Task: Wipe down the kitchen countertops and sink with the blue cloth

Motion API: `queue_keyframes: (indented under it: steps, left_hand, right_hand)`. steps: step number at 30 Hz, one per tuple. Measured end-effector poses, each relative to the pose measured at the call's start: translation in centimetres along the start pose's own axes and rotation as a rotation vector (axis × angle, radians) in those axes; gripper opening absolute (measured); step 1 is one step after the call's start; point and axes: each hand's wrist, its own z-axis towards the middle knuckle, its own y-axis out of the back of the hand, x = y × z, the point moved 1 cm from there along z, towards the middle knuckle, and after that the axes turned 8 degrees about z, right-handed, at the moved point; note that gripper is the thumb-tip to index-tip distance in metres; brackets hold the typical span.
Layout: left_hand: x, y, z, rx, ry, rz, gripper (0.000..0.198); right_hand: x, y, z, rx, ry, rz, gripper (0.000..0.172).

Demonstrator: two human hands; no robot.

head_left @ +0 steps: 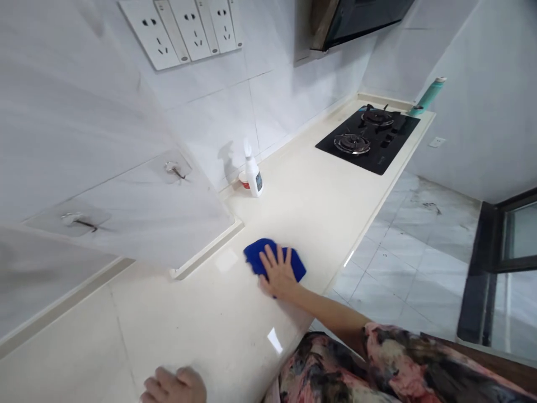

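Observation:
My right hand (280,275) lies flat on a blue cloth (257,251), fingers spread, pressing it against the cream countertop (201,319). The cloth sticks out on both sides of the fingers, and the part under the palm is hidden. At the bottom edge of the view, my left hand (174,386) rests on the counter with its fingers curled in. It is partly cut off by the frame, and nothing shows in it. Beyond the cloth, close to the wall, stands a white spray bottle (253,176), apart from both hands.
A red and white container (244,179) sits behind the bottle. Further along are a black gas hob (369,137) and a teal cylinder (428,96) at the counter's far end. A wall corner (210,246) juts into the counter on the left. Sockets (188,28) are above.

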Motion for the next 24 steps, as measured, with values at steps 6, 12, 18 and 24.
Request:
queue_keyframes:
  steps: [6,12,18,24]
  left_hand:
    - [-0.8,1.3,0.1,-0.025,-0.027,0.008,0.067]
    - [-0.5,0.9,0.5,0.067,-0.014,0.016,0.066]
    - [-0.9,0.9,0.2,0.052,-0.02,-0.044,0.068]
    - [-1.3,1.4,0.0,0.097,0.012,0.001,0.064]
  right_hand:
    - [8.4,-3.3,-6.1,0.186,0.579,0.187,0.07]
    - [1.4,-2.3,-10.5,0.215,0.757,0.223,0.058]
    - [-11.0,3.1,-10.0,0.096,0.32,0.065,0.067]
    - [-22.0,7.9,-6.8,-0.093,-0.149,-0.24,0.062]
